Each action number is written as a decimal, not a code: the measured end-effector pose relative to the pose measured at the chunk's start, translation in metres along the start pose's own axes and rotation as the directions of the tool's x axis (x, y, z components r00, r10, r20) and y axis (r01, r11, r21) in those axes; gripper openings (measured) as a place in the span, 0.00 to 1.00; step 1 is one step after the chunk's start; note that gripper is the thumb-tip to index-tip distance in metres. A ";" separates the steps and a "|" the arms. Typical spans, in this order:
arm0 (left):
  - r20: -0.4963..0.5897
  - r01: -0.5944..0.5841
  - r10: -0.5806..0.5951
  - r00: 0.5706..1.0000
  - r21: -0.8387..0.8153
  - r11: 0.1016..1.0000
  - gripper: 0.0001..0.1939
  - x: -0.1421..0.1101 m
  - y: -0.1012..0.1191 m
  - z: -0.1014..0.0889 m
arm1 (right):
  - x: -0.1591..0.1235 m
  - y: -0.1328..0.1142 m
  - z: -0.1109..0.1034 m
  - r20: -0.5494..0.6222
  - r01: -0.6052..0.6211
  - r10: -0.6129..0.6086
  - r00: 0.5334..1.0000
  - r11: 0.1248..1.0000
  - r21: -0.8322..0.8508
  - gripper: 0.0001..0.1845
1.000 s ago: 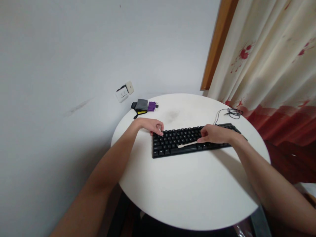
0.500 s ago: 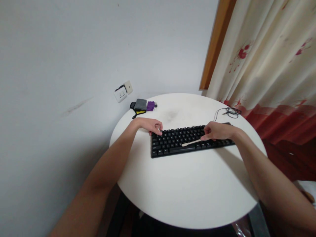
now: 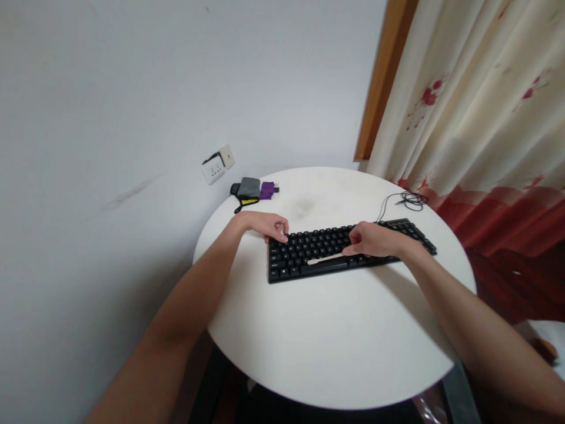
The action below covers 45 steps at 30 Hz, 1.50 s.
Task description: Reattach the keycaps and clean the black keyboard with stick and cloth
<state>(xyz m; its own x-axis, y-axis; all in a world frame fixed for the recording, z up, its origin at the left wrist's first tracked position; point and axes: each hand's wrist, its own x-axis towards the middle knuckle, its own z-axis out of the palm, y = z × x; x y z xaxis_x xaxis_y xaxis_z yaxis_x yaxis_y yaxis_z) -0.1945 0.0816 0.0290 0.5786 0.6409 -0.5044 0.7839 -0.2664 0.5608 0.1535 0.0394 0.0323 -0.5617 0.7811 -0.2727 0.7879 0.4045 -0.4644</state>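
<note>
A black keyboard (image 3: 309, 256) lies across the middle of a round white table (image 3: 331, 341). My left hand (image 3: 270, 225) rests on the keyboard's far left corner with its fingers curled down onto the edge. My right hand (image 3: 373, 240) is closed on the end of a thin pale stick (image 3: 325, 259). That stick lies flat along the lower key rows and points left.
A small grey, yellow and purple bundle (image 3: 251, 191) sits at the table's far left edge, below a wall socket (image 3: 216, 166). The keyboard's coiled cable (image 3: 408, 201) lies at the far right. A cream and red curtain (image 3: 485, 129) hangs on the right.
My right hand slid the pale stick along the keys, first to the right and then back left. The left hand stayed at the keyboard's corner.
</note>
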 end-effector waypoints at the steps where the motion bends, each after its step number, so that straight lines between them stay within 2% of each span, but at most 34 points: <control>1: -0.001 0.001 -0.001 1.000 -0.002 1.000 0.29 0.000 0.000 0.000 | -0.001 0.004 -0.003 0.019 -0.020 0.020 1.000 1.000 0.001 0.22; 7: -0.005 0.009 -0.009 1.000 -0.008 1.000 0.30 0.000 -0.002 0.000 | -0.005 0.027 -0.018 0.051 -0.087 0.088 0.995 0.996 -0.023 0.23; 13: 0.002 0.019 -0.019 1.000 -0.012 1.000 0.29 0.000 0.000 0.000 | -0.006 0.028 -0.019 0.072 -0.072 0.074 0.995 0.997 -0.039 0.22; 18: 0.003 0.005 -0.005 1.000 -0.018 1.000 0.29 0.000 0.001 0.000 | -0.003 0.014 -0.012 0.052 0.002 -0.001 0.999 0.999 -0.035 0.22; 24: -0.004 0.005 -0.005 1.000 -0.009 1.000 0.29 0.001 0.000 0.000 | 0.002 -0.021 0.011 -0.073 0.127 -0.134 0.988 0.987 -0.099 0.22; 28: -0.002 0.011 -0.011 1.000 -0.005 1.000 0.29 0.002 0.000 -0.001 | 0.003 -0.038 0.021 -0.137 0.130 -0.153 0.979 0.978 -0.162 0.22; 31: 0.002 0.013 -0.013 1.000 -0.006 1.000 0.29 0.001 0.000 -0.002 | 0.003 -0.040 0.022 -0.142 0.126 -0.153 0.978 0.976 -0.179 0.22; 36: -0.001 0.010 -0.010 1.000 -0.010 1.000 0.29 0.000 0.001 -0.001 | -0.002 -0.025 0.010 -0.054 0.105 -0.111 0.992 0.988 -0.113 0.23; 45: 0.001 -0.007 0.007 1.000 -0.013 1.000 0.29 0.001 -0.002 0.000 | -0.006 0.036 -0.023 0.010 -0.055 0.056 0.998 0.997 -0.055 0.22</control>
<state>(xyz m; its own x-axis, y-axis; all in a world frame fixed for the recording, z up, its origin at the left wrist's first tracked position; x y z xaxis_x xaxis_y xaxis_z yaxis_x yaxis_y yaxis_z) -0.1957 0.0829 0.0276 0.5843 0.6384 -0.5010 0.7768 -0.2613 0.5730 0.1913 0.0607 0.0367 -0.5194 0.7975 -0.3069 0.8305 0.3864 -0.4013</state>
